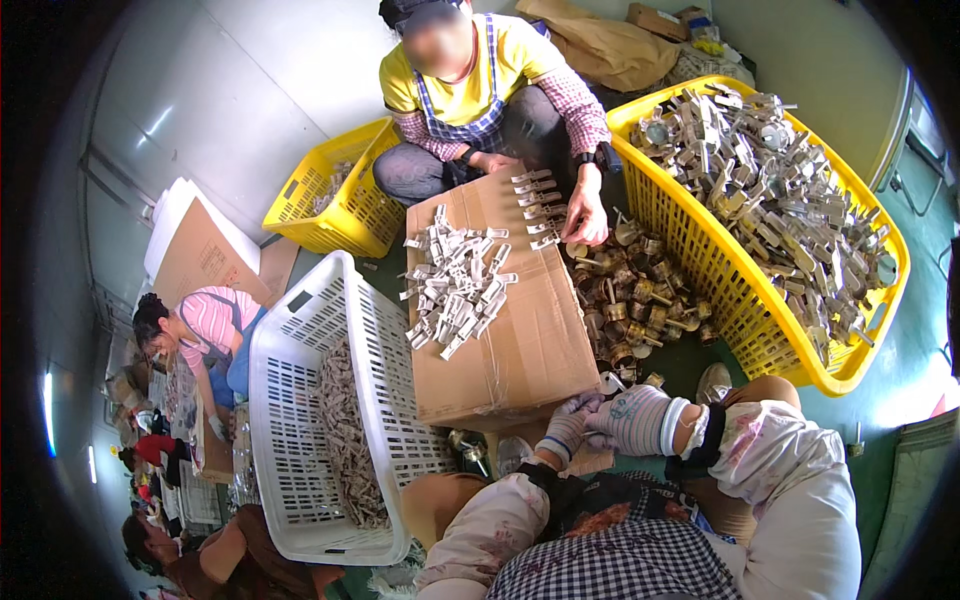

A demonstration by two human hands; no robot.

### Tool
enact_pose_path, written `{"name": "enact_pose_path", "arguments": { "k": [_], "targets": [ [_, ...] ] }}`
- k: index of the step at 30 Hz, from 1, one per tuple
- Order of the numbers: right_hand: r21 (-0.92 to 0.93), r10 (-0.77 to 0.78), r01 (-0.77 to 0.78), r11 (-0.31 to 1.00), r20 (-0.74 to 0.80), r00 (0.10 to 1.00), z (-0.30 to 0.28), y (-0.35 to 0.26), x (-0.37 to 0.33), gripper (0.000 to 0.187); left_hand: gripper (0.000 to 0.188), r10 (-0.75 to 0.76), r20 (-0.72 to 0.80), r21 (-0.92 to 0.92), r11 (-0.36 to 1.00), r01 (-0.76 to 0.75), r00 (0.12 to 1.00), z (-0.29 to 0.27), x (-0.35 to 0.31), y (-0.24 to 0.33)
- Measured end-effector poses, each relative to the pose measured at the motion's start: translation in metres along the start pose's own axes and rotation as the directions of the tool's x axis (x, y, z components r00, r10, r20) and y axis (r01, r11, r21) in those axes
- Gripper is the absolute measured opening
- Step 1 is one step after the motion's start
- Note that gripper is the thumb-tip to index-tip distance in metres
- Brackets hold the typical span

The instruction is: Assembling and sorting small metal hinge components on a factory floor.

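Observation:
My left hand and my right hand, both in striped knit gloves, meet at the near right corner of a cardboard box. Their fingers are closed and touch one another. A small shiny metal piece shows just beyond the fingertips; whether it is gripped I cannot tell. A heap of pale metal clips lies on the box top. Along its far right edge, several clips stand in a row, where a co-worker's hand touches the nearest one.
Brass-coloured round metal fittings are piled right of the box. Beyond them stands a big yellow basket heaped with metal parts. To my left is a white basket holding clips; a smaller yellow basket sits behind it. Another person works farther left.

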State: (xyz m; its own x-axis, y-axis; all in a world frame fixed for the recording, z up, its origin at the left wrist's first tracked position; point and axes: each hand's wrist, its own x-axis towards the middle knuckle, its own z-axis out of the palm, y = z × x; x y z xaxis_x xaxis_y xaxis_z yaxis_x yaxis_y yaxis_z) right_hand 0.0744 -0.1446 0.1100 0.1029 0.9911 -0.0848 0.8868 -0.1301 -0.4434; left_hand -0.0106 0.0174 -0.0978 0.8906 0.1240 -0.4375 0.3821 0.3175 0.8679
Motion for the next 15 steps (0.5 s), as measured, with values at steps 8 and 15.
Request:
{"name": "enact_pose_path", "arguments": {
  "k": [8,15],
  "targets": [
    [0.008,0.016,-0.017,1.000,0.054,0.998,-0.011,-0.007,0.002,0.028,0.022,0.073,-0.020,0.130,0.989,-0.069,0.997,0.005,-0.011,0.012],
    [-0.003,0.016,-0.016,1.000,0.039,0.999,-0.004,-0.003,0.003,0.027,0.021,-0.155,-0.054,-0.225,0.964,0.139,0.986,0.018,-0.023,0.043]
  ]
}}
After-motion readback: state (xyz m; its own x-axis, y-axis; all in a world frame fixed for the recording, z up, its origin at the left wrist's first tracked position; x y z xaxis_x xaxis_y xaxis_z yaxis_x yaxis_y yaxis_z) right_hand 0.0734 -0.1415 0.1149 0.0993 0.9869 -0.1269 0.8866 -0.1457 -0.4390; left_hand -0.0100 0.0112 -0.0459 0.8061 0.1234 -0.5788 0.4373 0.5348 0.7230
